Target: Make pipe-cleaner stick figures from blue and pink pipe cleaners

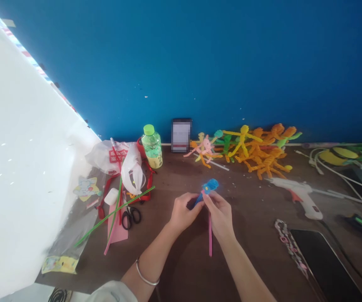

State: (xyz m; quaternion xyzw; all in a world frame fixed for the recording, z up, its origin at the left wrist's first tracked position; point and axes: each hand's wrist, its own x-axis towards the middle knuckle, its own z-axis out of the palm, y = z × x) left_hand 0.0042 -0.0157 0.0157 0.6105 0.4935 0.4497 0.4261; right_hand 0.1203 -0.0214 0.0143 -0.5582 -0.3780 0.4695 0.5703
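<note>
Nearest: silver bangle on the left wrist, forearms coming in from the bottom edge. Dark phone lies flat at bottom right w/ a patterned strap just beside it.

Mid bench: both hands meet, thumbs nearly touching. Left hand has its fingers pinched on the lower end of a blue wire piece, which sticks up and away, tilted to the right, held above the bench. Right hand has fingers closed on the top of a pink strand, right where it meets the blue piece; the strand hangs straight down toward the person, between the wrists.

Left of the hands: black scissors, long green sticks lying across a pink sheet, small white case. Right, well apart: white glue gun on its side, cables beyond it.

Further back: clear bag w/ red bits, green-capped bottle upright beside it, then a heap of orange, yellow, green and pink wire figures against the blue wall.
</note>
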